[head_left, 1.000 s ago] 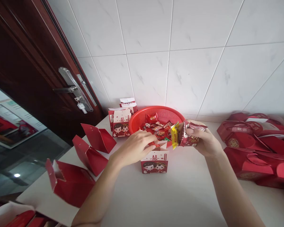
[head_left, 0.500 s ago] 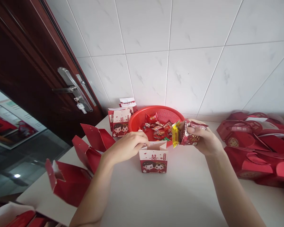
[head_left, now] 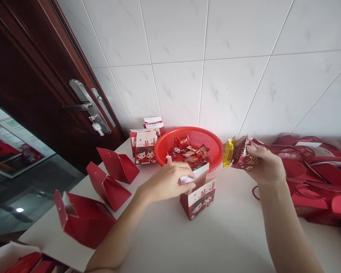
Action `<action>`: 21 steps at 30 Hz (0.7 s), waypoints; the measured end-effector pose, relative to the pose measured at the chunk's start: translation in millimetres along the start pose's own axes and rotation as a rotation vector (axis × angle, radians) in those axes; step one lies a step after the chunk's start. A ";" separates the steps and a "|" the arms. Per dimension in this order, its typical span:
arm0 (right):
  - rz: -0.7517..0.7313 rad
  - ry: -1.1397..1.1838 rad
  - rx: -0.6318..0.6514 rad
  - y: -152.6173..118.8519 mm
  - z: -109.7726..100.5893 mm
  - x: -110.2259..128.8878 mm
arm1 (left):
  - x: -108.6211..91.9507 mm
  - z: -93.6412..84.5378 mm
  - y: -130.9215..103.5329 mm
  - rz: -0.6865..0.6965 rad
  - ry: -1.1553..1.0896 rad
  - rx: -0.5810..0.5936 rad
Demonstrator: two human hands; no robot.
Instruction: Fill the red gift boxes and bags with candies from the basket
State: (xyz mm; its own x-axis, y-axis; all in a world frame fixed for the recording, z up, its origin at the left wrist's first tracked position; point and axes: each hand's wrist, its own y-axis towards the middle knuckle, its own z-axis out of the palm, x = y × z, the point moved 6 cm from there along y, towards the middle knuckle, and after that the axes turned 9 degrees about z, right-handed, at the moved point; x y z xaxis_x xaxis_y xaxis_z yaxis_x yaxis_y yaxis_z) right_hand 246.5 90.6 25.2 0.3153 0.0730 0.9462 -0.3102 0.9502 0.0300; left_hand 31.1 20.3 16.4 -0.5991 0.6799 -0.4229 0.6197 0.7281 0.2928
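Note:
A small red and white gift box [head_left: 201,201] with two cartoon faces stands open-topped on the table, turned at an angle. My left hand [head_left: 170,182] grips its upper left edge, thumb near the front panel and fingers towards the back one. To the right, above the table, my right hand [head_left: 268,163] is closed round several wrapped snacks. Among them are a yellow packet [head_left: 229,153] and dark red packets [head_left: 246,155]. Behind the box sits a red plastic basket [head_left: 216,142], holding wrapped sweets [head_left: 189,153].
More cartoon boxes [head_left: 146,148] stand left of the basket. Red open boxes [head_left: 85,218] line the table's left edge. Folded red boxes with cord handles [head_left: 309,197] are piled at the right. A tiled wall [head_left: 176,87] and a dark door [head_left: 31,76] bound the table [head_left: 170,242].
The gift box has shifted right and towards me, and turned. My left hand moved with it. My right hand has drawn farther right with the snacks, away from the basket.

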 end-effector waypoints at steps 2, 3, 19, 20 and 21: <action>0.003 0.013 -0.020 0.0 -3.6 0.5 | -1.9 2.0 3.3 0.002 0.033 -0.030; 0.004 0.020 -0.029 0.0 -5.2 0.5 | -2.7 2.5 4.6 0.007 0.053 -0.047; -0.003 0.028 0.047 3.3 1.6 -6.1 | 4.2 1.0 -0.1 -0.087 0.127 0.054; -0.009 0.024 0.057 3.6 1.6 -6.1 | 4.5 1.1 -0.5 -0.103 0.124 0.069; -0.015 0.021 0.067 3.8 1.6 -5.9 | 4.5 1.3 -0.9 -0.115 0.119 0.083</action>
State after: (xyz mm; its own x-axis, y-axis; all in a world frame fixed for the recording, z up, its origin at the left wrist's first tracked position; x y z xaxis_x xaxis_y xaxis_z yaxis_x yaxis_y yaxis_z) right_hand 242.0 93.2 20.2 0.3389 0.0659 0.9385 -0.3644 0.9289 0.0663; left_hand 28.5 22.6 13.2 -0.7208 0.6020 -0.3437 0.5807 0.7951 0.1749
